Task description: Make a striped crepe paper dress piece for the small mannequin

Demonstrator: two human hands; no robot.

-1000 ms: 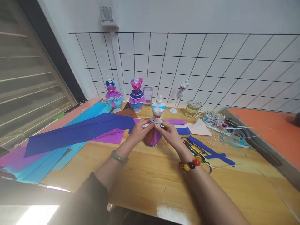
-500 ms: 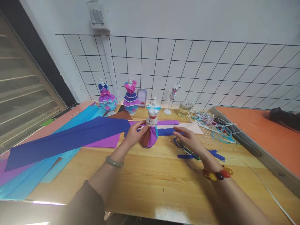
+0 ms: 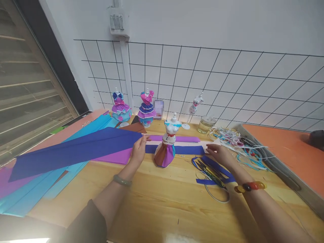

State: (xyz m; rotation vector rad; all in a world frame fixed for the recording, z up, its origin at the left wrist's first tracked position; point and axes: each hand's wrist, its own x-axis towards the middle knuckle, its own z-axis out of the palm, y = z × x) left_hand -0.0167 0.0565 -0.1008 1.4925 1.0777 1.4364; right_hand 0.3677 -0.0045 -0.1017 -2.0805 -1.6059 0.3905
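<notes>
A small white dress form (image 3: 172, 126) stands upright in front of me, untouched. Blue paint marks its chest, and a gathered crepe-paper skirt (image 3: 164, 156) in brown, purple and teal covers its lower part. To its left, my left hand (image 3: 138, 150) is at the left ends of the paper strips, fingers raised and loosely bent; contact is unclear. My right hand (image 3: 220, 154) reaches over the right ends of the strips with fingers stretched out, holding nothing visible. Behind the form run a purple strip (image 3: 187, 139), a whitish strip (image 3: 181, 143) and a dark blue strip (image 3: 188, 150).
Scissors (image 3: 210, 171) lie with blue paper scraps at right. Two dressed forms (image 3: 121, 109) and a bare one (image 3: 194, 107) stand at the back near a glass jar (image 3: 206, 125). Tangled ribbons (image 3: 227, 136) lie at right; large crepe sheets (image 3: 76, 146) cover the left.
Both hands have let go of the dress form: first the right moved off to the right, then the left moved off to the left. The form stays standing. The camera view has shifted slightly.
</notes>
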